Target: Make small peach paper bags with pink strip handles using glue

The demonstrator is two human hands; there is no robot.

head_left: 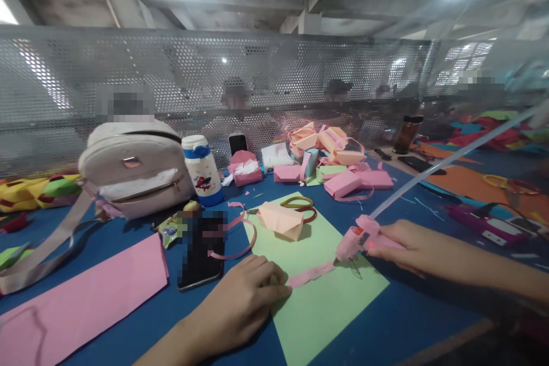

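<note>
My right hand (401, 249) is wrapped around the handle of a pink hot glue gun (349, 242), with a red light glowing on it. A long translucent glue stick (441, 163) sticks out of its back, up to the right. The nozzle is at the right end of a narrow pink paper strip (312, 274). My left hand (246, 300) pinches the strip's left end between thumb and fingers. Under the strip lies a light green sheet (338, 309). Behind it are a folded peach paper piece (278, 219) and yellow-handled scissors (309, 204).
To the left are a phone (201, 257), a curled pink strip (246, 246), folded pink paper (94, 303), a backpack (137, 154) and a bottle (202, 171). Folded paper boxes (334, 146) are piled at the back. A purple device (484, 223) and orange sheets (476, 183) lie right.
</note>
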